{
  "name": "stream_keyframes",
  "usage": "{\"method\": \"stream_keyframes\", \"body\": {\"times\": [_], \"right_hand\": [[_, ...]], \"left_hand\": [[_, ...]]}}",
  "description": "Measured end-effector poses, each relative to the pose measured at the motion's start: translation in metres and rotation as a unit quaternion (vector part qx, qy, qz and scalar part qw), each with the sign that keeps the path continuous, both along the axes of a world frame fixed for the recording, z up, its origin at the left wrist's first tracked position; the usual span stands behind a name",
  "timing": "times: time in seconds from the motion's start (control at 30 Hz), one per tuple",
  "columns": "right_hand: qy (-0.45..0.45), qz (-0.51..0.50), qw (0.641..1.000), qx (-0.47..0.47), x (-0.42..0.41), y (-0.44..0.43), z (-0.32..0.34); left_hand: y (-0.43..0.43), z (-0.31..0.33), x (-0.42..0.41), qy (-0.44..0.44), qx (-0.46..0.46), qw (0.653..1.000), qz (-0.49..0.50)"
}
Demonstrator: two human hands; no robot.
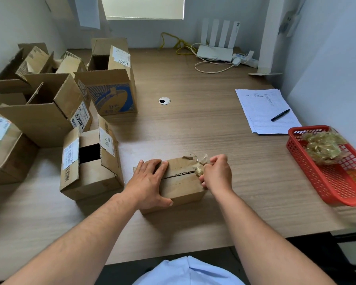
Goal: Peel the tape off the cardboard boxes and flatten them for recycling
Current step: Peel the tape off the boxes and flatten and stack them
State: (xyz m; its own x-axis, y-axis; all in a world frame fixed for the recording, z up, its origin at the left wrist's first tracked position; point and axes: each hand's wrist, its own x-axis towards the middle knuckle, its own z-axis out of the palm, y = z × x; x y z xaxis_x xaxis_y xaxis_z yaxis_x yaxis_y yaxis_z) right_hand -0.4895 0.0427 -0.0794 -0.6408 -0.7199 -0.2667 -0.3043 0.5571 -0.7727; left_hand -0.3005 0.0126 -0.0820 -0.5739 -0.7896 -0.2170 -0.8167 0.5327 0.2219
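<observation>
A box (pixel 181 188) lies under both hands on the tabletop (pixel 214 130), long axis left to right. The left hand (pixel 150 182) presses flat on its left end. The right hand (pixel 216 173) pinches crumpled tape (pixel 199 169) at its right end. Beyond the left hand stand open boxes (pixel 90 161).

Matt brown cardboard box (pixel 180 183) with torn paper edges; crumpled glossy clear tape (pixel 199 168); wood-grain laminate tabletop (pixel 203 128); red plastic mesh basket (pixel 341 177); white lined paper sheets (pixel 263 112).

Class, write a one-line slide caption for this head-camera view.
Left hand steadies a small cardboard box while the right hand peels crumpled tape off its top seam.
</observation>
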Motion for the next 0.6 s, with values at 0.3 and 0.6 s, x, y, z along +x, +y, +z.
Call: {"method": "stream_keyframes", "body": {"times": [0.3, 0.6], "right_hand": [[0.249, 0.233, 0.935, 0.098, 0.01, 0.005, 0.014], [0.217, 0.228, 0.949, 0.034, 0.005, 0.016, 0.0]], "left_hand": [[0.002, 0.0, -0.022, -0.053, 0.015, 0.998, 0.007], [0.003, -0.007, -0.002, -0.004, -0.007, 1.0, -0.023]]}}
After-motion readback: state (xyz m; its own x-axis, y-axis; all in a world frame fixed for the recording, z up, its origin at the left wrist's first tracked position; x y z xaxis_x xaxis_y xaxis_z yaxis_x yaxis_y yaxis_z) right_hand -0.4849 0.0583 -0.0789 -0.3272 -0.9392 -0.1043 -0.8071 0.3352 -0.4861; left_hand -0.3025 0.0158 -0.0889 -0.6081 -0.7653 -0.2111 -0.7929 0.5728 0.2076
